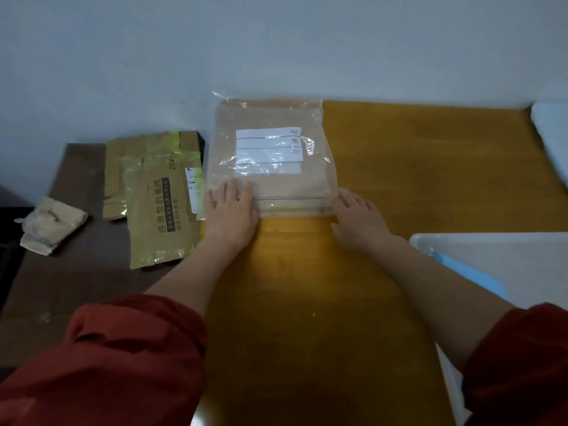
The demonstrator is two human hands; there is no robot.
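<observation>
A clear plastic bag (270, 118) with a beige folded item and a white label (269, 150) inside lies flat on the yellow wooden table (415, 167) against the wall. My left hand (230, 210) presses flat on the bag's near left corner, fingers straight. My right hand (356, 218) rests with spread fingers at the bag's near right corner, touching its edge. Both forearms are bare, with red sleeves pushed up.
Left of the table, a flattened brown cardboard box (156, 195) with tape and printed text lies on a dark surface (76, 272). A crumpled piece of cardboard (52, 226) sits further left. A white container (507, 256) with something blue stands at the right; a pale object (553, 139) is at the far right.
</observation>
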